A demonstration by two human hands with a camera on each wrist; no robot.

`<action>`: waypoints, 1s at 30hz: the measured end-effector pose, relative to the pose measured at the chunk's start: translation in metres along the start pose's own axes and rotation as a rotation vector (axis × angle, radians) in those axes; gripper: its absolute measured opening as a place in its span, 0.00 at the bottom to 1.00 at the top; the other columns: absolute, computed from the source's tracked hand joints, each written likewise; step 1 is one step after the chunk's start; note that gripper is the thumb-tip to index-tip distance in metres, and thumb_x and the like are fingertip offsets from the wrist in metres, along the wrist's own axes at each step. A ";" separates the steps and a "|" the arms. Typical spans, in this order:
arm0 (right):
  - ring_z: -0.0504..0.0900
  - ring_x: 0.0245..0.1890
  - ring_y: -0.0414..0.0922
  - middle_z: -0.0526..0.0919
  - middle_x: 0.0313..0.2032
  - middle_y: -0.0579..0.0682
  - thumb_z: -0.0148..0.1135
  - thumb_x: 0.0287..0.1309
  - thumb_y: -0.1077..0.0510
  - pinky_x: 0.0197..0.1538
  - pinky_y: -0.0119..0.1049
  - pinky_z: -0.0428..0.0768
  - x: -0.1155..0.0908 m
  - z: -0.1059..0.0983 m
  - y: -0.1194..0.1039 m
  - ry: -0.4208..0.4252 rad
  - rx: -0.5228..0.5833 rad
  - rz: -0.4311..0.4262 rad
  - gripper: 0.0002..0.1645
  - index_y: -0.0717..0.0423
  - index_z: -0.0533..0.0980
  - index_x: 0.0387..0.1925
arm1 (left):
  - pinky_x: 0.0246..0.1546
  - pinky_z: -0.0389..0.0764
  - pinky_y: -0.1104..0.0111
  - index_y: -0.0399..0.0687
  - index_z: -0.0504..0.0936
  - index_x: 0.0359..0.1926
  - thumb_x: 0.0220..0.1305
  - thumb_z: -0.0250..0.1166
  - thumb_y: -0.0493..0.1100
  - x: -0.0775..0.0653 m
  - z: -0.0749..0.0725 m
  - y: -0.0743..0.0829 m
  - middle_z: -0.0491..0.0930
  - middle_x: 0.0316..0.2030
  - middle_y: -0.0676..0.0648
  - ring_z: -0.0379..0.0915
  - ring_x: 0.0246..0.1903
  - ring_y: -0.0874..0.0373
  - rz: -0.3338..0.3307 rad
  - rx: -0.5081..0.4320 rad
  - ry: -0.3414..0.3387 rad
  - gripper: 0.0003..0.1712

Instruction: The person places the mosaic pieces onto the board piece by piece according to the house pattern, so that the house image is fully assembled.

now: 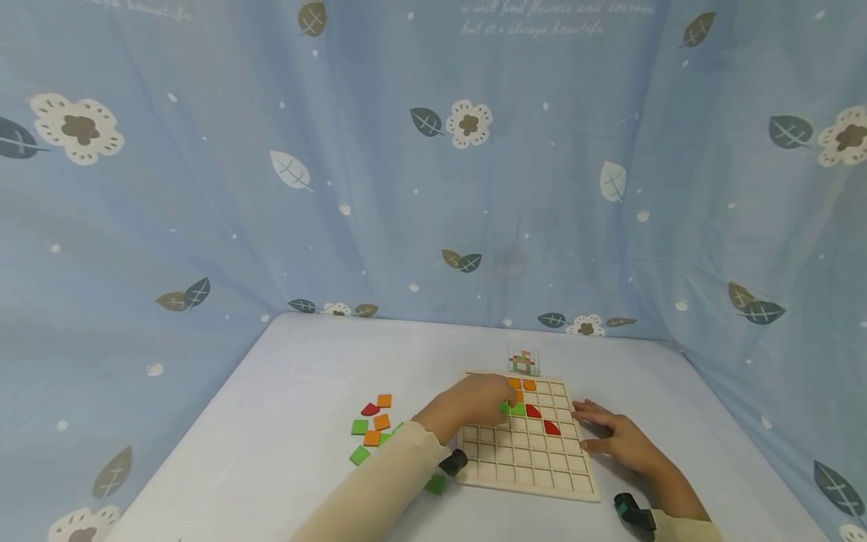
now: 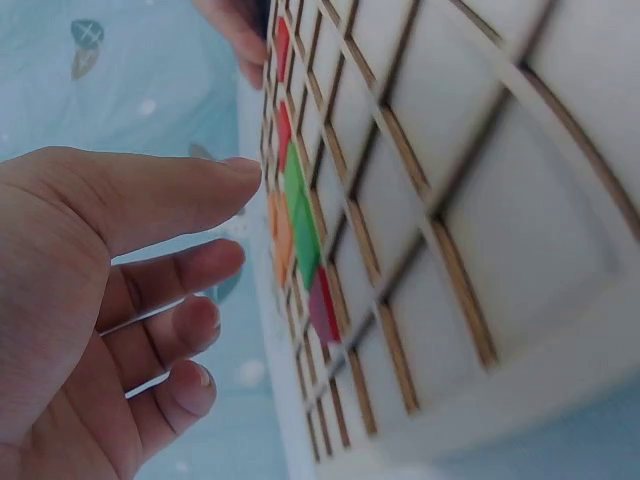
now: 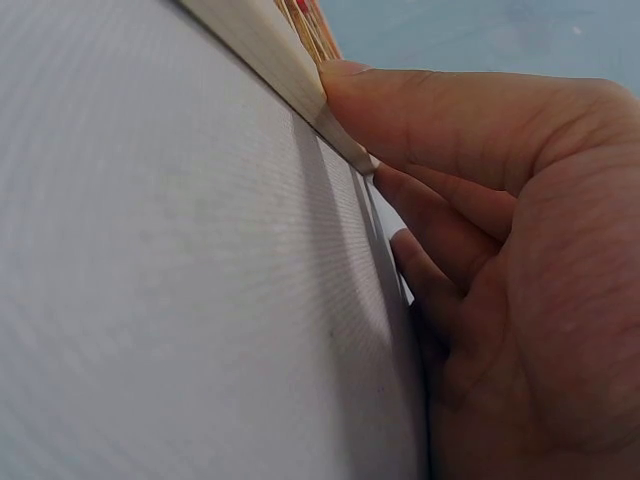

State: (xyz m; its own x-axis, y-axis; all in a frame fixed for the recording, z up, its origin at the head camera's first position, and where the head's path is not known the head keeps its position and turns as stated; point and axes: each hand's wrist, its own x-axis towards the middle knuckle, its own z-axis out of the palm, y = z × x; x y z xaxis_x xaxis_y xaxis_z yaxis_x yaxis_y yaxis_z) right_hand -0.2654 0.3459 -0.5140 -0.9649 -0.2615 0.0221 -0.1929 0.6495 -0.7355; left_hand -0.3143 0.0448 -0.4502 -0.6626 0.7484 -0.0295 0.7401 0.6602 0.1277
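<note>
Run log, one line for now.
left hand: over grid board, near green tiles | right hand: touching board's right edge | loose tiles: left of board

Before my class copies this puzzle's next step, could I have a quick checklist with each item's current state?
1. Grid board braced: ok; the right hand touches its right edge.
2. Pattern card uncovered: ok; it lies just past the board's far edge.
3. Loose tiles available: ok; green, orange and red ones lie left of the board.
4. Laid pieces fully visible from above: not ok; the left hand covers part of that area.
5. Layout matches the card: cannot tell; the card is too small to read.
</note>
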 end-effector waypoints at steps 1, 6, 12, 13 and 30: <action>0.50 0.70 0.66 0.65 0.67 0.62 0.75 0.44 0.51 0.63 0.68 0.50 0.000 0.000 0.000 0.000 -0.002 0.002 0.38 0.61 0.76 0.59 | 0.46 0.75 0.71 0.60 0.86 0.47 0.59 0.71 0.49 -0.002 0.001 -0.002 0.79 0.43 0.62 0.74 0.45 0.68 -0.001 -0.001 0.003 0.13; 0.51 0.70 0.66 0.65 0.67 0.62 0.75 0.45 0.52 0.63 0.68 0.50 0.000 0.000 0.001 0.003 -0.005 0.006 0.38 0.60 0.76 0.59 | 0.42 0.75 0.72 0.58 0.86 0.46 0.60 0.70 0.48 -0.011 0.002 -0.011 0.79 0.40 0.60 0.72 0.38 0.68 0.011 0.024 0.030 0.12; 0.51 0.70 0.66 0.65 0.67 0.62 0.74 0.45 0.51 0.63 0.68 0.50 -0.001 -0.001 0.003 0.009 -0.015 -0.008 0.37 0.61 0.76 0.58 | 0.38 0.74 0.71 0.57 0.86 0.42 0.59 0.69 0.44 -0.025 -0.001 -0.020 0.77 0.35 0.59 0.70 0.34 0.67 -0.009 0.042 0.028 0.09; 0.51 0.70 0.66 0.65 0.67 0.62 0.74 0.45 0.51 0.63 0.68 0.50 -0.001 -0.001 0.003 0.013 -0.014 -0.007 0.37 0.61 0.76 0.58 | 0.38 0.74 0.71 0.56 0.86 0.42 0.59 0.69 0.44 -0.028 -0.003 -0.021 0.77 0.36 0.59 0.71 0.35 0.66 -0.009 0.044 0.024 0.09; 0.51 0.69 0.66 0.65 0.67 0.62 0.74 0.45 0.50 0.62 0.69 0.51 -0.001 -0.001 0.002 0.003 -0.025 -0.021 0.38 0.60 0.76 0.59 | 0.39 0.75 0.71 0.58 0.86 0.44 0.56 0.73 0.45 -0.076 -0.010 -0.049 0.80 0.37 0.61 0.72 0.35 0.68 -0.129 0.025 -0.071 0.14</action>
State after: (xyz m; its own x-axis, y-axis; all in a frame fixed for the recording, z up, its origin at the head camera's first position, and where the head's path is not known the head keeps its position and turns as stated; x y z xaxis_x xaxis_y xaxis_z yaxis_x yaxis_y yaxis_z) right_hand -0.2653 0.3478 -0.5147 -0.9612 -0.2728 0.0397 -0.2174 0.6617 -0.7176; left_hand -0.3012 -0.0453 -0.4440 -0.7434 0.6590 -0.1145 0.6523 0.7522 0.0938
